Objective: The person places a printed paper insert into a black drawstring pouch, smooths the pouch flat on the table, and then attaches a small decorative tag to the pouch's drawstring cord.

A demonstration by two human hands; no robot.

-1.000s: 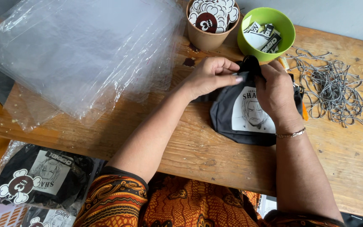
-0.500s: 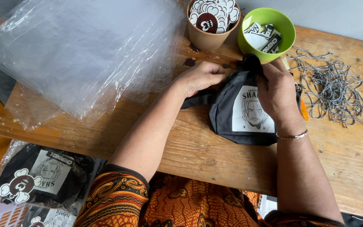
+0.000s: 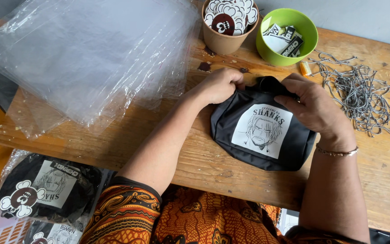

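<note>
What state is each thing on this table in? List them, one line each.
Black pouch: flat on the table, white printed patch facing up.
Left hand: gripping the pouch's top edge.
Right hand: resting on the pouch, fingers at its top.
Clear plastic bags: stacked loosely, empty.
Brown cup: upright, full of stickers.
Green bowl: upright, holding printed tags.
Cords: loose tangled heap.

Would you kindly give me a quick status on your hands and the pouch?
Left hand and right hand both gripping top edge of black pouch. Pouch flat on wooden table, printed face up. Nothing in the way.
</note>
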